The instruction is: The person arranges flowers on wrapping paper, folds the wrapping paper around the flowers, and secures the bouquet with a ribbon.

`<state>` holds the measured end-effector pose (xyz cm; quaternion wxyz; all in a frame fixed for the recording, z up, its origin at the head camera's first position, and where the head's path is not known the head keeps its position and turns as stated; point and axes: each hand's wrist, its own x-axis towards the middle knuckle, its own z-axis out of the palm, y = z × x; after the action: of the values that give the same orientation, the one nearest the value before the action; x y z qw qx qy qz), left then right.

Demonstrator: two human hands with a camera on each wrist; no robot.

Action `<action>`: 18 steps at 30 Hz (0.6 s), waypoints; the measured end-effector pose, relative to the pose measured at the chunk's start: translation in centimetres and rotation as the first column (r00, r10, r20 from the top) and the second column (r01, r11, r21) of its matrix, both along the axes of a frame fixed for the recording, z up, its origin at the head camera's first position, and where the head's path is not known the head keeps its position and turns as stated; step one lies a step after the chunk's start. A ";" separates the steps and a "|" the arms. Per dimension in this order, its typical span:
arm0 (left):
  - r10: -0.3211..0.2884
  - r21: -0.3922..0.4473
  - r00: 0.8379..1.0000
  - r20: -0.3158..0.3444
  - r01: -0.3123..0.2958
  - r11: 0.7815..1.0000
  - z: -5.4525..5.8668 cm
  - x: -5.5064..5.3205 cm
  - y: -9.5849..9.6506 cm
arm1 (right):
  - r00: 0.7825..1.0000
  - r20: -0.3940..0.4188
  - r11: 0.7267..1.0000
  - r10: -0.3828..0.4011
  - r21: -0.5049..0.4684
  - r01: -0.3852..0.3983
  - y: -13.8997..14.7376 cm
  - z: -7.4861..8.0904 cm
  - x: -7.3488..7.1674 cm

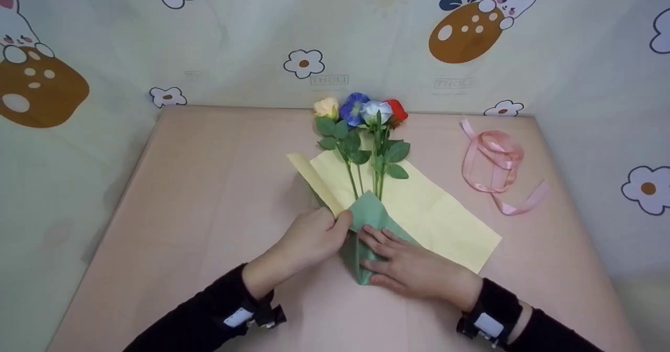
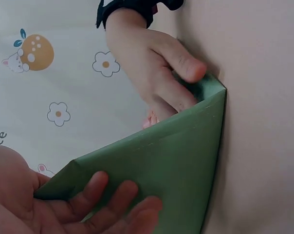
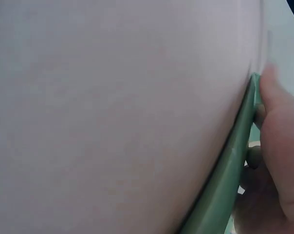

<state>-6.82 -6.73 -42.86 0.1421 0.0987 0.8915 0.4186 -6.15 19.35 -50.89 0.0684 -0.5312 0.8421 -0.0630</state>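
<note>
A sheet of wrapping paper (image 1: 450,210), pale yellow on one face and green on the other, is folded round the stems of several artificial flowers (image 1: 361,111). The blooms are cream, blue, pale blue and red, with green leaves. My left hand (image 1: 316,234) pinches the paper's left edge, which stands raised; in the left wrist view its fingers (image 2: 127,192) lie along the green side. With spread fingers, my right hand (image 1: 411,263) presses on the green fold near the bottom point. The lower stem ends are hidden inside the paper.
A loosely coiled pink ribbon (image 1: 494,163) lies on the table at the right. The table (image 1: 209,184) has a pale pink cover, and its far edge meets a printed cloth backdrop (image 1: 235,43) just behind the blooms.
</note>
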 end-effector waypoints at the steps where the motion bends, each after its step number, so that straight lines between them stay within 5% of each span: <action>1: -0.004 -0.012 1.000 -0.025 0.004 1.000 0.0 0.0 0.1 | 1.000 -0.005 1.000 -0.009 -0.014 0.009 -0.1 0.2 0.0; 8: -0.049 -0.023 0.991 -0.122 0.047 0.999 -0.4 -0.2 1.0 | 0.988 -0.131 0.990 -0.079 -0.130 0.062 0.2 1.2 0.2; 18: -0.171 -0.053 0.956 -0.237 0.163 0.985 -2.2 -1.1 3.3 | 0.989 -0.131 0.993 -0.066 -0.104 0.052 1.3 0.0 0.2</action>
<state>-7.93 -3.45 -45.01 0.0695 0.2213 0.8974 0.3753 -5.91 20.62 -50.85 -0.0170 -0.5119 0.8559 -0.0717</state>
